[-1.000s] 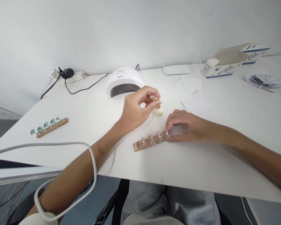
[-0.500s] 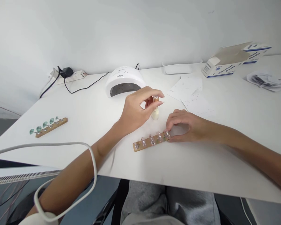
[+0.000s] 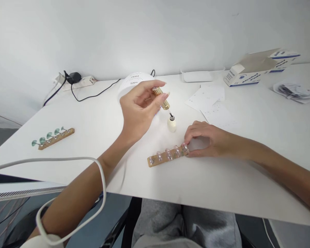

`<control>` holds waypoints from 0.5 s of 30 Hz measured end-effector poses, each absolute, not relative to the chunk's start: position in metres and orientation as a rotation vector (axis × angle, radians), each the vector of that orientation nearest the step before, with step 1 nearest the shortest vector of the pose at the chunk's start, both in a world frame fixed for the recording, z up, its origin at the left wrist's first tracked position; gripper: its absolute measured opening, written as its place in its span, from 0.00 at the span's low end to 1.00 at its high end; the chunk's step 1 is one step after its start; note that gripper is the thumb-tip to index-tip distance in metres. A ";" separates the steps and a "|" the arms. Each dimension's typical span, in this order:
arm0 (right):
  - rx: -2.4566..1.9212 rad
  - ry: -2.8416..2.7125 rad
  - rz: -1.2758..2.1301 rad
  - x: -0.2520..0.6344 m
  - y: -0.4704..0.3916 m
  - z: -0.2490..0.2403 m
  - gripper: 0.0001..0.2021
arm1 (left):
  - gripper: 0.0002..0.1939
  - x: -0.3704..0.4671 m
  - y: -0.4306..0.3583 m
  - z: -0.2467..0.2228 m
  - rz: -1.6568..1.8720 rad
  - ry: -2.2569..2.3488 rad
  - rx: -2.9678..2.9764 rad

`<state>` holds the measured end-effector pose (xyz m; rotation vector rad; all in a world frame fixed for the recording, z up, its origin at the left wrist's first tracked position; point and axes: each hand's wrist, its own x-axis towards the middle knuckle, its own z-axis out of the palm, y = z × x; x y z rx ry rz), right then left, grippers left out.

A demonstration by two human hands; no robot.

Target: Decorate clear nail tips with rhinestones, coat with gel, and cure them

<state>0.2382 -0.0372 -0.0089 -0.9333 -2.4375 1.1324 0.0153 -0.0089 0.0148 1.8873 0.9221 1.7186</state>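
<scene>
My left hand (image 3: 142, 106) pinches a gold brush cap (image 3: 161, 98), tilted, its dark brush tip at the mouth of a small cream bottle (image 3: 172, 124) that stands upright on the table. With thumb and fingers my right hand (image 3: 206, 137) grips the right end of a wooden strip (image 3: 155, 163). Several clear pinkish nail tips (image 3: 168, 154) with glittery decorations are mounted along that strip, which lies just in front of the bottle.
Another wooden strip (image 3: 57, 139) with green discs lies at the left. Behind my left hand is a white lamp (image 3: 129, 80). Farther right are a white tray (image 3: 197, 76), sticker sheets (image 3: 209, 98), an open box (image 3: 248, 74) and a packet pile (image 3: 291, 90). A white cable (image 3: 99, 165) crosses my left arm.
My left hand has moved up and to the left, lifting the gold cap off the bottle and baring its neck and the brush. The right hand keeps its hold on the strip.
</scene>
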 end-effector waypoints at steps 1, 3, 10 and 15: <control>-0.933 -2.445 1.167 0.241 -0.036 -0.007 0.12 | 0.08 0.014 -0.008 0.016 1.739 0.933 1.864; -0.939 -2.451 1.287 0.249 -0.032 -0.003 0.16 | 0.09 0.012 -0.007 0.018 1.772 0.956 1.810; -1.203 -2.139 1.241 0.242 -0.021 -0.005 0.21 | 0.10 0.005 0.000 0.020 1.744 0.946 1.615; -1.184 -2.104 0.973 0.204 -0.020 -0.019 0.22 | 0.07 0.005 0.000 0.019 1.679 0.892 1.496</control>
